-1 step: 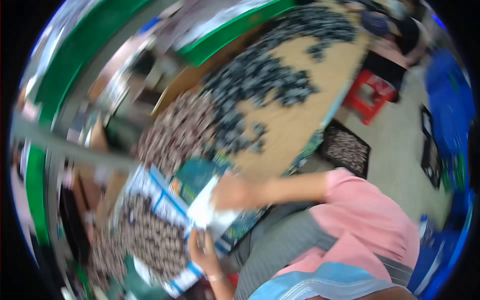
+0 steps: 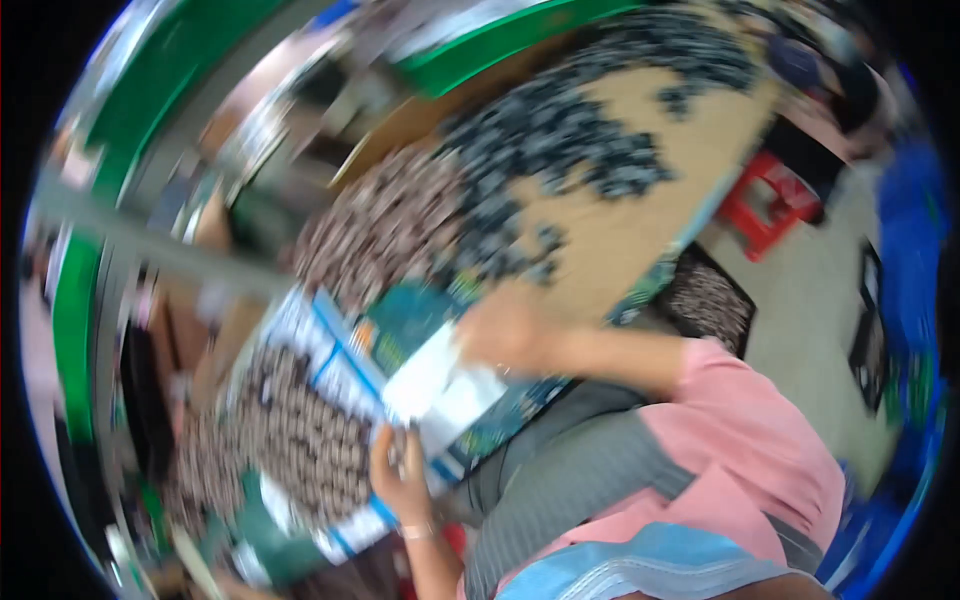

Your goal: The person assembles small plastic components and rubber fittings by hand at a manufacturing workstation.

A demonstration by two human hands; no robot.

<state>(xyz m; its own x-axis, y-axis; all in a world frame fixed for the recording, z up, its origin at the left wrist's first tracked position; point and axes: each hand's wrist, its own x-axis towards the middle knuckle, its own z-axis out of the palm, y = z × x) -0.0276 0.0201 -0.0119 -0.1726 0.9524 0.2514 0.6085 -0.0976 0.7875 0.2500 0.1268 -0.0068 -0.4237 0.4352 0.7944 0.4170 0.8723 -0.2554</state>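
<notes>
My left hand [image 2: 402, 485] is beside the lower left edge of a bright white sheet [image 2: 450, 385]. Its thumb and finger are pinched around something small that I cannot make out. Over the sheet's upper right part is my right hand [image 2: 510, 330], smeared by motion, so its fingers do not show clearly. Left of my left hand, many small brown-grey pieces [image 2: 310, 440] lie closely set in rows. Under and around the sheet is a dark green printed surface [image 2: 405, 320].
Heaps of small reddish-brown pieces [image 2: 385, 225] and dark grey pieces [image 2: 560, 140] cover part of the tan tabletop [image 2: 590, 265]. At right stand a red stool [image 2: 765, 205] and a black tray of small pieces [image 2: 708, 300]. A grey bar [image 2: 160, 240] crosses the left side.
The whole view has shifted, so the table appears farther right. My right hand has moved up and right relative to the white sheet, uncovering more of it. My left hand stays pinched by its edge.
</notes>
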